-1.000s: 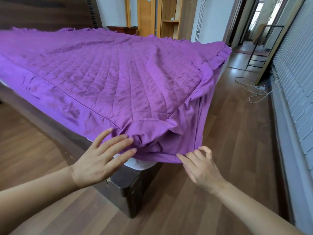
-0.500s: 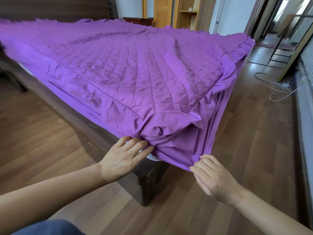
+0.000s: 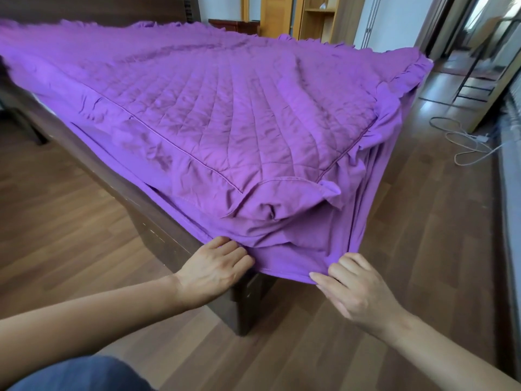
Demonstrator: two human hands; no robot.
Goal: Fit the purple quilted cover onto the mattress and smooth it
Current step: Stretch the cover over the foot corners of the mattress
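Note:
The purple quilted cover [image 3: 225, 108] lies spread over the whole mattress, with its ruffled skirt hanging down the sides. At the near corner the fabric is bunched and creased. My left hand [image 3: 214, 266] rests against the cover's lower edge at that corner, its fingertips tucked under the fabric. My right hand [image 3: 352, 283] grips the skirt's hem a little to the right and holds it pulled down over the corner. The mattress itself is hidden under the cover.
A dark wooden bed frame [image 3: 169, 244] and its corner leg stand below the cover. Wood floor surrounds the bed. A white cable [image 3: 462, 139] lies on the floor at the right, near a radiator along the wall. A doorway and wooden shelves are at the back.
The skirt hem has come down over the near corner and the white mattress corner is now covered. Both hands moved lower; the left went from flat on the fabric to tucking under its edge.

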